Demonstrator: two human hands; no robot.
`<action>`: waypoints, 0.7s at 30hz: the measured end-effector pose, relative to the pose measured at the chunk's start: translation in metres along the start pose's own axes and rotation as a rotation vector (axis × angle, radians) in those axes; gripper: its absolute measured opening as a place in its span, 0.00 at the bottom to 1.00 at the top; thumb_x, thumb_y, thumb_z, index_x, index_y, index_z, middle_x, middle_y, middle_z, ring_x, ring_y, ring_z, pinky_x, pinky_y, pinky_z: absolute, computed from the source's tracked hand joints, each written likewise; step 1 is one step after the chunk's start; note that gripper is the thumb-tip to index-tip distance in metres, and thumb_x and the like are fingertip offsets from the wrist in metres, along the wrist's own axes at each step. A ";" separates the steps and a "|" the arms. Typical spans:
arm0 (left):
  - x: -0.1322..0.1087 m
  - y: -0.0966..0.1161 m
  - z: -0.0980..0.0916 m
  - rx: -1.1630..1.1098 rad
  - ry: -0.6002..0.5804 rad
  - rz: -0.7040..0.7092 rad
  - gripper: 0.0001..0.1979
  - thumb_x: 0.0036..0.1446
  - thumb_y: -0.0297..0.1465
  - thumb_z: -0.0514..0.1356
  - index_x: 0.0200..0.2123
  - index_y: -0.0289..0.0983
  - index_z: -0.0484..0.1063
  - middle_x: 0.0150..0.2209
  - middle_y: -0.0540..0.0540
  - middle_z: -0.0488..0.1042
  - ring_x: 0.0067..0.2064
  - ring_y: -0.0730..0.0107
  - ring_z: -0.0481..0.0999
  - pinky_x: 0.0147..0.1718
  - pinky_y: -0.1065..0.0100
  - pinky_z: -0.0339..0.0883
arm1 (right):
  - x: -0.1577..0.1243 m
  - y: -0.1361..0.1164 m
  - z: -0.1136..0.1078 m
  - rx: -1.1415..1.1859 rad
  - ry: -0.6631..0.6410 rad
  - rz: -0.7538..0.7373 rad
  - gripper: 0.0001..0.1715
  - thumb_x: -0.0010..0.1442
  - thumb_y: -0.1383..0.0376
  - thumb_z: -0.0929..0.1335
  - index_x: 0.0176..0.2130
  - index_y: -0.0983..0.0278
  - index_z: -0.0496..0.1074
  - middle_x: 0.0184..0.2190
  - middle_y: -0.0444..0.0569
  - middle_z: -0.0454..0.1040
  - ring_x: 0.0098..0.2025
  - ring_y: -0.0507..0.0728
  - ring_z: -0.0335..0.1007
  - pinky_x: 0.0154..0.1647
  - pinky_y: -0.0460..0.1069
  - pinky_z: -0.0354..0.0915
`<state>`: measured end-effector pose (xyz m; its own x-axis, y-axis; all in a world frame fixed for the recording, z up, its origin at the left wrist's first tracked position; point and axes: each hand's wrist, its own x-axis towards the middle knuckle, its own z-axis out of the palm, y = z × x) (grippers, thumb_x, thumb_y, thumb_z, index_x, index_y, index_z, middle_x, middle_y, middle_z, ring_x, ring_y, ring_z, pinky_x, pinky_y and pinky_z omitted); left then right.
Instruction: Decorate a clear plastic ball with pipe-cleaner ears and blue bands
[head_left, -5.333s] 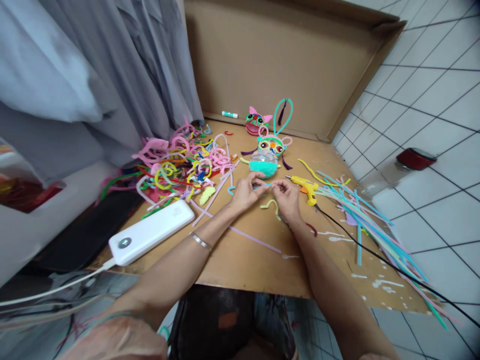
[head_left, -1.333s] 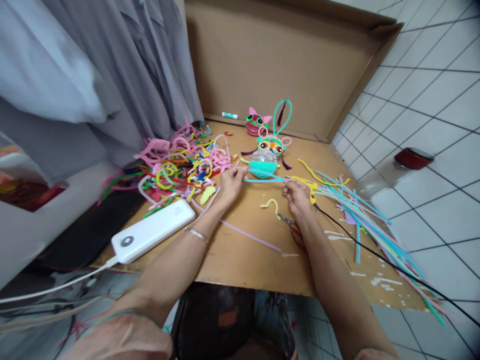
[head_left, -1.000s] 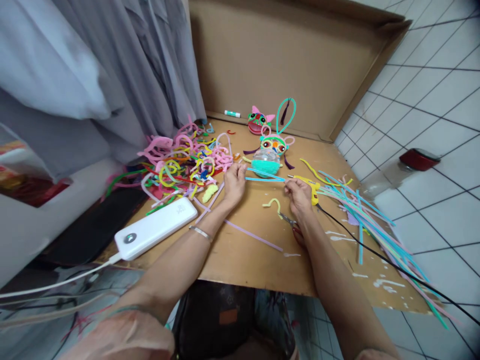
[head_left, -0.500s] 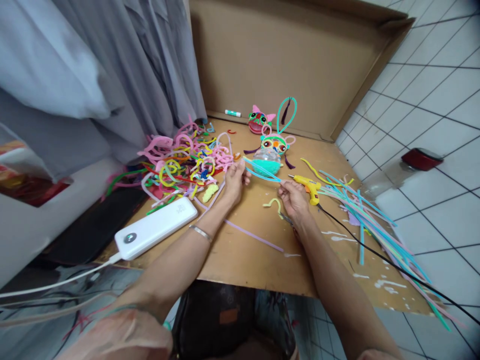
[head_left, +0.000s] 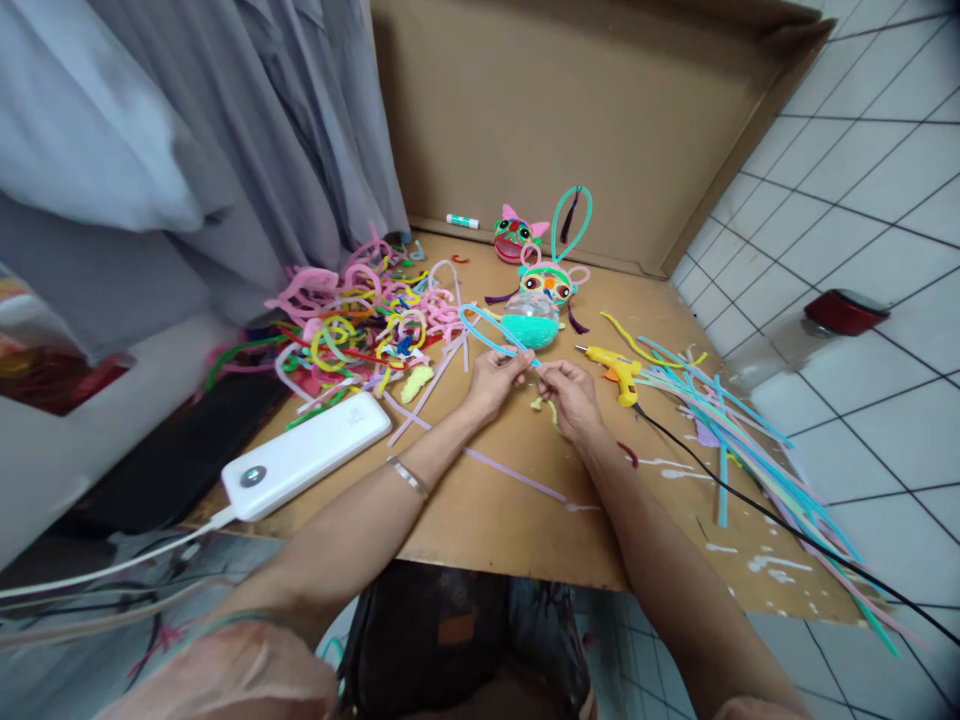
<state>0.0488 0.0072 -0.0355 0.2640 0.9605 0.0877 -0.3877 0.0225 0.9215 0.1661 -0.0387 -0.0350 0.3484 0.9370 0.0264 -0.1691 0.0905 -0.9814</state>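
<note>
A light blue pipe cleaner point(head_left: 480, 316), bent into a narrow loop, is between my hands. My left hand point(head_left: 498, 384) pinches it near its right end, with the rounded loop sticking out to the upper left. Close beside it, my right hand point(head_left: 570, 396) is closed on the tip of the same pipe cleaner. Just beyond lies a round craft figure with a teal base point(head_left: 531, 328), big eyes and a tall teal loop. A short yellow-green pipe cleaner piece point(head_left: 537, 403) lies partly hidden by my right hand. A dark red curved part point(head_left: 628, 455) shows beside my right forearm.
A yellow glue gun point(head_left: 613, 368) lies to the right, its black cord trailing across straight pipe cleaners point(head_left: 757, 450). At left are a tangled pipe cleaner heap point(head_left: 352, 320) and a white power bank point(head_left: 307, 455). A second craft figure point(head_left: 516, 236) and glue stick point(head_left: 463, 221) sit at the back.
My left hand has moved right, from the pipe cleaner's left end to beside my right hand. The loop now points out left past it. My right hand has shifted slightly left.
</note>
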 end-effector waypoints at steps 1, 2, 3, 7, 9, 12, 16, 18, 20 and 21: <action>0.000 0.001 0.000 0.007 0.001 -0.003 0.23 0.35 0.47 0.74 0.21 0.35 0.71 0.17 0.54 0.67 0.19 0.80 0.60 0.22 0.72 0.53 | 0.000 0.000 0.000 -0.005 -0.002 -0.001 0.12 0.40 0.60 0.75 0.20 0.63 0.72 0.14 0.39 0.67 0.19 0.46 0.58 0.19 0.43 0.56; 0.000 0.002 0.000 0.017 0.000 -0.008 0.23 0.36 0.47 0.73 0.21 0.34 0.71 0.17 0.53 0.68 0.19 0.81 0.60 0.22 0.72 0.53 | 0.000 0.000 0.000 0.001 0.004 -0.008 0.11 0.40 0.60 0.75 0.20 0.63 0.72 0.14 0.39 0.66 0.19 0.46 0.57 0.20 0.43 0.56; -0.001 0.002 0.000 0.028 0.000 -0.013 0.23 0.37 0.47 0.73 0.21 0.34 0.71 0.18 0.52 0.69 0.19 0.81 0.60 0.21 0.72 0.52 | 0.000 0.000 0.000 0.015 0.012 -0.021 0.10 0.40 0.61 0.75 0.20 0.63 0.72 0.14 0.39 0.66 0.20 0.46 0.57 0.20 0.43 0.56; -0.002 -0.003 0.003 0.051 0.005 -0.030 0.26 0.39 0.51 0.71 0.17 0.34 0.70 0.16 0.51 0.68 0.19 0.80 0.60 0.21 0.71 0.52 | -0.001 0.000 0.003 0.063 0.044 -0.067 0.08 0.41 0.62 0.73 0.20 0.63 0.71 0.16 0.39 0.67 0.22 0.46 0.58 0.24 0.43 0.58; -0.003 -0.006 0.004 0.044 0.006 -0.033 0.27 0.38 0.53 0.71 0.17 0.35 0.70 0.16 0.51 0.69 0.19 0.80 0.60 0.21 0.71 0.52 | -0.001 0.001 0.004 0.075 0.066 -0.078 0.09 0.41 0.62 0.73 0.19 0.62 0.70 0.15 0.39 0.66 0.21 0.47 0.58 0.24 0.43 0.59; -0.005 -0.008 0.007 0.019 -0.006 -0.046 0.29 0.34 0.55 0.71 0.17 0.35 0.70 0.17 0.51 0.70 0.19 0.80 0.60 0.20 0.71 0.53 | -0.001 0.000 0.004 0.120 0.086 -0.084 0.10 0.40 0.62 0.73 0.19 0.62 0.68 0.15 0.39 0.65 0.21 0.47 0.58 0.24 0.44 0.59; -0.007 -0.010 0.008 0.011 -0.032 -0.055 0.28 0.37 0.54 0.71 0.18 0.34 0.71 0.16 0.51 0.69 0.19 0.80 0.61 0.20 0.71 0.54 | 0.000 -0.002 0.003 0.143 0.066 -0.081 0.13 0.41 0.61 0.74 0.19 0.62 0.66 0.15 0.39 0.65 0.20 0.47 0.59 0.24 0.45 0.60; -0.006 -0.012 0.008 0.014 -0.028 -0.062 0.26 0.39 0.52 0.71 0.18 0.34 0.72 0.17 0.51 0.69 0.19 0.80 0.61 0.20 0.71 0.54 | 0.000 -0.002 0.003 0.126 0.059 -0.079 0.13 0.41 0.61 0.73 0.19 0.62 0.66 0.15 0.39 0.65 0.20 0.48 0.60 0.24 0.45 0.60; -0.005 -0.013 0.007 0.002 -0.013 -0.071 0.25 0.40 0.51 0.71 0.19 0.34 0.71 0.17 0.50 0.70 0.19 0.80 0.61 0.21 0.71 0.54 | 0.000 -0.003 0.002 0.111 0.055 -0.075 0.13 0.41 0.60 0.73 0.19 0.62 0.67 0.15 0.39 0.66 0.20 0.48 0.60 0.23 0.45 0.60; -0.004 -0.013 0.007 -0.009 -0.008 -0.073 0.24 0.40 0.50 0.71 0.19 0.34 0.71 0.18 0.50 0.70 0.19 0.80 0.61 0.21 0.72 0.54 | 0.000 -0.002 0.002 0.108 0.051 -0.073 0.13 0.41 0.60 0.74 0.19 0.62 0.67 0.15 0.39 0.66 0.20 0.48 0.59 0.23 0.45 0.59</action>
<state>0.0585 0.0007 -0.0450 0.2991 0.9540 0.0231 -0.3746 0.0951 0.9223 0.1643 -0.0381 -0.0322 0.4095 0.9084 0.0841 -0.2387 0.1957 -0.9512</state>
